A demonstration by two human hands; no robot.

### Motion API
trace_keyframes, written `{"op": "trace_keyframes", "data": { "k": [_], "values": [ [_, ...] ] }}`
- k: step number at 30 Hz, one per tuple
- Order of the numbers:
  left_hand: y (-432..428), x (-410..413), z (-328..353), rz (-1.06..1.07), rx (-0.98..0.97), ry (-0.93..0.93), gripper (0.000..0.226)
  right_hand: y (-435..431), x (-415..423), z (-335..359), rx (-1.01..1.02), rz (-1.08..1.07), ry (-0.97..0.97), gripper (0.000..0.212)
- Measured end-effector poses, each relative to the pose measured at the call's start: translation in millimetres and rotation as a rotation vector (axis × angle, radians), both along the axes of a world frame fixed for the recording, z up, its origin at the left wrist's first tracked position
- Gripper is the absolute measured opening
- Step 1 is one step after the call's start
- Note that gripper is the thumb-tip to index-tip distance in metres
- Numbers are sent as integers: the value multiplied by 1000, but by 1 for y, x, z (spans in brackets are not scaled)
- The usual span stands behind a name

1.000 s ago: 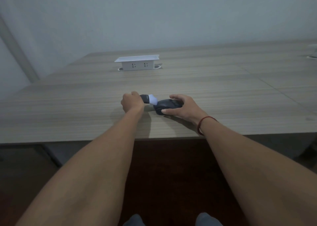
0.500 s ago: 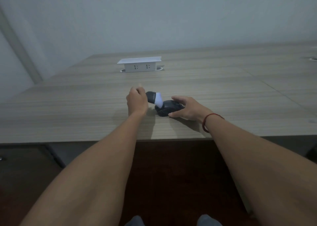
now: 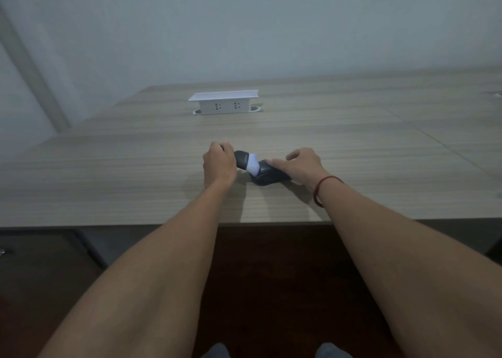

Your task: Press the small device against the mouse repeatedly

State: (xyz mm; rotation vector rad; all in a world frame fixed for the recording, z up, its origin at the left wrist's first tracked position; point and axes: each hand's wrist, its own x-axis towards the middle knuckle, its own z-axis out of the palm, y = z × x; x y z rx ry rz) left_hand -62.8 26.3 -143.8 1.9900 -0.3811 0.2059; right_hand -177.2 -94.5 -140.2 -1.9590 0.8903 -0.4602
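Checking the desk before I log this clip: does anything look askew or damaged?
Nothing looks damaged or spilled. The left hand grips one end of a dark object with a white band, tilted on the table; the right hand rests on its other end.

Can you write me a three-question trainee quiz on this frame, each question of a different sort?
1. True or false: the left hand lies flat and open on the table.
2. Which hand wears the red string bracelet? A) left B) right C) neither
3. Fill in: the right hand rests on the dark ______.

Key
1. False: its fingers are curled round the dark end of the dark and white piece.
2. B.
3. Mouse-like object, lying on the table; the white socket box stands farther back, apart from both hands.
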Motion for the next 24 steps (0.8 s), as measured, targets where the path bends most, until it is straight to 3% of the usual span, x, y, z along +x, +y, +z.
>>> {"op": "trace_keyframes", "data": {
  "k": [7, 11, 14, 16, 20, 24],
  "values": [
    [-1, -3, 2, 28, -126, 87, 37, -1, -2, 6, 256, 219, -190, 50],
    [-1, -6, -11, 9, 43, 18, 39, 4, 4, 5, 255, 148, -284, 44],
    [1, -6, -9, 67, -62, 33, 37, 2, -1, 2, 63, 44, -220, 30],
    [0, -7, -4, 66, -141, 48, 36, -1, -7, -1, 24, 89, -161, 43],
    [-9, -11, 0, -71, -161, 120, 42, -1, -15, -5, 24, 310, -6, 90],
    [-14, -13, -3, 1, 21, 141, 39, -2, -13, -8, 4, 334, -22, 95]
  ]
}}
